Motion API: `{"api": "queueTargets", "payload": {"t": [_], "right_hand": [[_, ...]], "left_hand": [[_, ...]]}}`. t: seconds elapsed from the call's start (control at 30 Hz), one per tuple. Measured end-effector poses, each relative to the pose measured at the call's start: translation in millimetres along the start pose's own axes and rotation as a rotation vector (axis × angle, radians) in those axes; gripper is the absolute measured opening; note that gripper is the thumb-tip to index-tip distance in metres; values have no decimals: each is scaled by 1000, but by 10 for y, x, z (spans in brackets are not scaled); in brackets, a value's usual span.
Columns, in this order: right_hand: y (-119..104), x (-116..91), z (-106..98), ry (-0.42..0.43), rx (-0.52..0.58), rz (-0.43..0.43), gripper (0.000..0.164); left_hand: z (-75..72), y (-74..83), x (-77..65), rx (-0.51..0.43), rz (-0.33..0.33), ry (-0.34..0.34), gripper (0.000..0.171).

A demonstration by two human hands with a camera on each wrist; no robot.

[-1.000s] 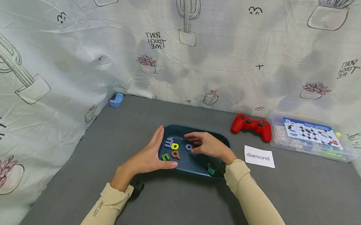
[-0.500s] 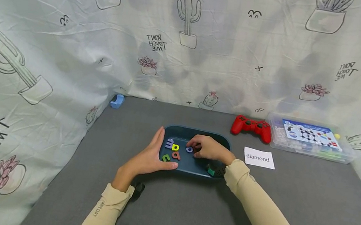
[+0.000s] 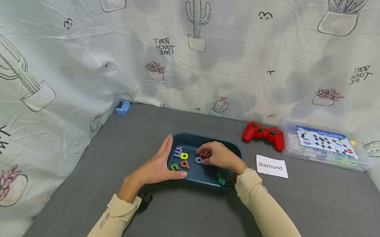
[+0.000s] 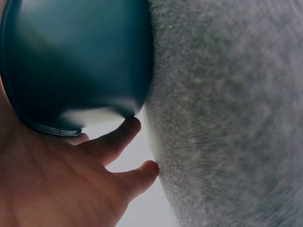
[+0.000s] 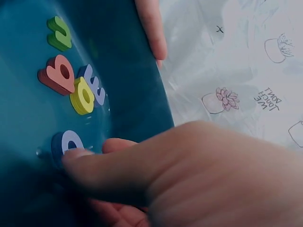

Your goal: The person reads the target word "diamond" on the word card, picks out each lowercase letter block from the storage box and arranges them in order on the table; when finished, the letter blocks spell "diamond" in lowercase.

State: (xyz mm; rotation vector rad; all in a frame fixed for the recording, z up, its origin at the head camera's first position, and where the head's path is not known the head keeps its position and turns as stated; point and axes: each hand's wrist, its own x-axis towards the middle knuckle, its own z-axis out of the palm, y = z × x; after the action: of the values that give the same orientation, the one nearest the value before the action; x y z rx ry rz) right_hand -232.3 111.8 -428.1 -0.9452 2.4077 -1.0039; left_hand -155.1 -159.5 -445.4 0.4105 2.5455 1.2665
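A dark blue tray [image 3: 210,182] sits on the grey table. My left hand [image 3: 154,167] rests against its left end, thumb stretched along the near rim and fingers straight against the outside wall. In the left wrist view, a fingertip [image 4: 132,124] touches the wall. Inside the tray, my right hand [image 3: 220,156] has curled fingers, its thumb on a blue letter o [image 5: 71,138]; the undersides of the fingers are partly hidden. Left of it lie a purple letter m [image 3: 178,152], a yellow letter [image 3: 184,156], a red letter [image 3: 184,164] and a green letter n [image 3: 174,167].
A white card reading "diamond" [image 3: 272,166] lies right of the tray. Behind it are a red game controller [image 3: 264,135] and a clear plastic box [image 3: 326,147]. A small light-blue object [image 3: 123,108] stands at the back left, before a printed curtain [image 3: 229,50].
My right hand has curled its fingers and drawn in around the blue letter o, which has shifted slightly toward the tray's near side. The left hand has stayed in place.
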Motion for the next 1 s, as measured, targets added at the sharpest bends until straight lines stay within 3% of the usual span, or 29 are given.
{"api": "queueTargets", "payload": {"t": [0.2,0.33,0.43,0.7,0.83,1.0], "right_hand": [[15,-3,-7,85,25,-4,13],[-5,2,-5,159,45,21,14],[-35,-6,-16,211,144,37,17],[-41,-124,-138,292,555,-12,22],[-35,-216,-227,329,641,-37,27],[-39,-356,-348,318,691,-28,30]], "left_hand": [[8,-12,12,9,2,4,131],[7,-8,4,4,4,-2,133],[6,-10,0,-3,10,-1,133],[13,8,6,-10,11,-8,137],[16,8,11,-14,8,-2,138],[-4,11,12,-21,11,5,138]]}}
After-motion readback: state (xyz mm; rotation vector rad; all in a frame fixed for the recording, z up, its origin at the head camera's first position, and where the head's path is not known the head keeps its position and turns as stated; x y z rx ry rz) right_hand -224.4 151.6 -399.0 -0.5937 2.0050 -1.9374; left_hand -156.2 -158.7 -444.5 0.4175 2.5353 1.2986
